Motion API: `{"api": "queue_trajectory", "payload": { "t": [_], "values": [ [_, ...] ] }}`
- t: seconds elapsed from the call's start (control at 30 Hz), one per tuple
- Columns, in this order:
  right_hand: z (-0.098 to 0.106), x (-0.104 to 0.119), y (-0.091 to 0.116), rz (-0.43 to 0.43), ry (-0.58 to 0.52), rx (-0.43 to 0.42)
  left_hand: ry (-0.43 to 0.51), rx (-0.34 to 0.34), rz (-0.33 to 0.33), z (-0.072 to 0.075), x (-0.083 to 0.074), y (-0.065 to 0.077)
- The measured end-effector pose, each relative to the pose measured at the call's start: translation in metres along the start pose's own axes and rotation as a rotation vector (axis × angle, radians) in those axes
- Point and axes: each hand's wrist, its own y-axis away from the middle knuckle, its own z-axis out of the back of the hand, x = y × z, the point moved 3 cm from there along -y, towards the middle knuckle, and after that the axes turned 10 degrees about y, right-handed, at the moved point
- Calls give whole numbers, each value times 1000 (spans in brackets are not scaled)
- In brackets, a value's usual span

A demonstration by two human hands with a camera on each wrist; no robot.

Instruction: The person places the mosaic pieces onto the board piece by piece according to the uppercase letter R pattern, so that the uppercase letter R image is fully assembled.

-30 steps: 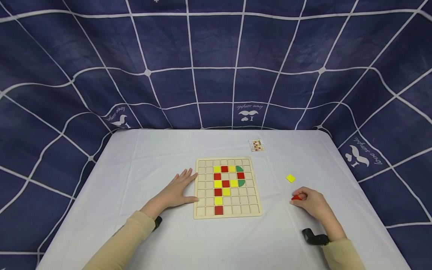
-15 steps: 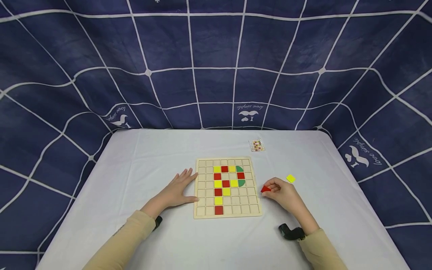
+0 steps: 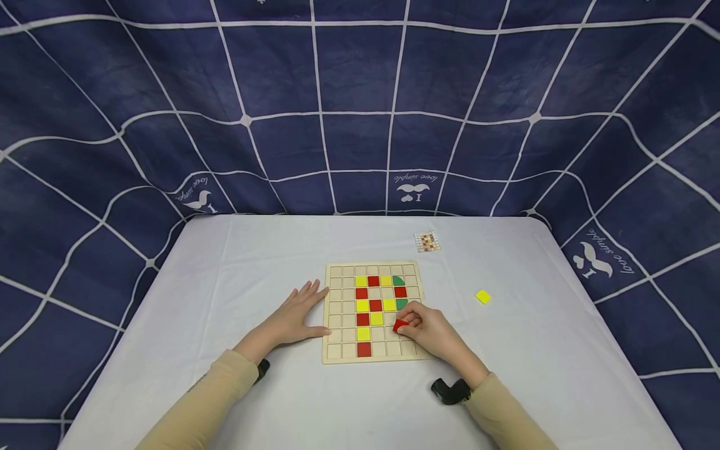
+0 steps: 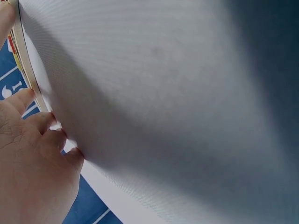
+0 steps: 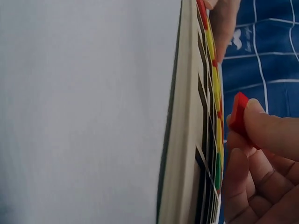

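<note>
A wooden grid board (image 3: 335, 352) lies on the table, several of its cells filled with red, yellow and green tiles. My left hand (image 3: 292, 319) rests at the board's left edge with fingers spread, thumb and fingertip touching the rim. Over the board's lower right part, my right hand (image 3: 430, 328) pinches a red tile (image 5: 239, 114) between thumb and fingers. That tile is held tilted, above the cells, in the right wrist view. To the right of the board a yellow square tile (image 3: 483, 297) lies alone on the cloth.
A small card (image 3: 427, 242) printed with a coloured grid pattern lies behind the board. The white-covered table (image 3: 253, 250) is bordered by a dark blue cloth (image 3: 360, 144) with white lines at the back and sides.
My right hand has carried the red tile leftward from beside the yellow tile to over the board. My left hand has stayed at the board's left edge.
</note>
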Motion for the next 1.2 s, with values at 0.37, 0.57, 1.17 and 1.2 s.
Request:
{"api": "queue_trajectory", "payload": {
  "t": [0.37,0.57,1.17,1.2],
  "values": [
    [-10,8,-3,59,42,71,-1,2,2,0,0,-1],
    [-11,10,-5,83,99,12,0,3,7,0,-1,-1],
    [38,-22,-8,-38,105,-116,5,1,12,-1,-1,0],
    [46,-29,-8,-54,119,-141,4,0,11,-1,-1,0]
  ]
}}
